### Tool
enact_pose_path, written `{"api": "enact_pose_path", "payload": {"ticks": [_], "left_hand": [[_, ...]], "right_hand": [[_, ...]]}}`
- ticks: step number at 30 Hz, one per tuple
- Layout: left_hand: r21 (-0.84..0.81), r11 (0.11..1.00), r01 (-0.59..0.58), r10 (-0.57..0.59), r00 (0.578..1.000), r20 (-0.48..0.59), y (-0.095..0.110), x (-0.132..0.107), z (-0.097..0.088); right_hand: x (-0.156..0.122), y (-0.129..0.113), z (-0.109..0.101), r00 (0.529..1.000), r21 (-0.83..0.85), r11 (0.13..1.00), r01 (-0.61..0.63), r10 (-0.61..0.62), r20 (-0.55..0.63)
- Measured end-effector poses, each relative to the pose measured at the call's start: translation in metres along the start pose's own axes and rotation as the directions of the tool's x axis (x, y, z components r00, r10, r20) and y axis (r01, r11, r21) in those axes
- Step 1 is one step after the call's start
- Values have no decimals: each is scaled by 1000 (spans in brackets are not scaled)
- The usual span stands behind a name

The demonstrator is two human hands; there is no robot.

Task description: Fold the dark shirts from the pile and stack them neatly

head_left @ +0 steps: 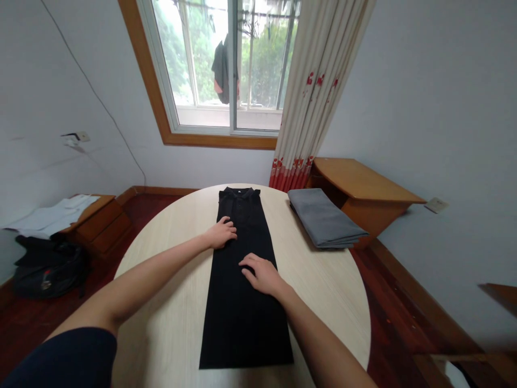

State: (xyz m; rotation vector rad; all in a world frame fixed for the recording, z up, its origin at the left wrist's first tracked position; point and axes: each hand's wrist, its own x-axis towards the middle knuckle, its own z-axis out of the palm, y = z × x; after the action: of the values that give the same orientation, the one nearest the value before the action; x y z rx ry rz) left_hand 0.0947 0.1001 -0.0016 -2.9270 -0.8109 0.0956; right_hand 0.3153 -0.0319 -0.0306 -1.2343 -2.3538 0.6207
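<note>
A black polo shirt (242,302) lies on the round pale wooden table (169,302), folded lengthwise into a long narrow strip with its collar at the far end. My left hand (221,233) rests palm down on the strip's left edge, a little below the collar, fingers loosely curled over the cloth. My right hand (262,274) lies flat on the middle of the strip, fingers stretched out toward the left. Neither hand holds anything up.
A folded grey garment (323,218) lies at the table's far right edge. Behind it stands a wooden desk (359,186) by a curtain (315,97) and a window. A low wooden cabinet with white cloth (52,215) and a dark bag (48,267) stand at the left.
</note>
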Motion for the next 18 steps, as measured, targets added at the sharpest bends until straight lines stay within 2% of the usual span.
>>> {"api": "enact_pose_path", "payload": {"ticks": [3, 6, 8, 10, 12, 13, 16, 18], "left_hand": [[-9, 998, 64, -64, 997, -37, -17, -25, -10], [28, 972, 235, -234, 971, -49, -42, -72, -11], [50, 920, 390, -390, 921, -8, -57, -107, -8], [37, 851, 524, -525, 850, 42, -60, -134, -5], [-32, 810, 586, -585, 810, 34, -47, -146, -1], [-88, 811, 579, -581, 814, 2, -34, -146, 0], [-257, 874, 412, -449, 887, -104, 16, -130, 6], [-314, 900, 303, -350, 930, -108, 48, -116, 9]], "right_hand": [[-1, 2, -1, 999, -33, 999, -31, 31, -14], [-2, 4, -3, 999, -37, 999, -40, 39, -19], [-2, 4, -2, 999, -46, 998, -41, 40, -18], [-2, 3, -1, 999, -69, 997, -26, 23, -38], [-1, 1, 3, 997, -107, 994, -5, -4, -82], [0, 1, 6, 994, -127, 992, -5, -9, -107], [2, 1, 14, 993, -175, 982, -65, 46, -108], [3, 4, 19, 993, -208, 972, -109, 98, -63]]}}
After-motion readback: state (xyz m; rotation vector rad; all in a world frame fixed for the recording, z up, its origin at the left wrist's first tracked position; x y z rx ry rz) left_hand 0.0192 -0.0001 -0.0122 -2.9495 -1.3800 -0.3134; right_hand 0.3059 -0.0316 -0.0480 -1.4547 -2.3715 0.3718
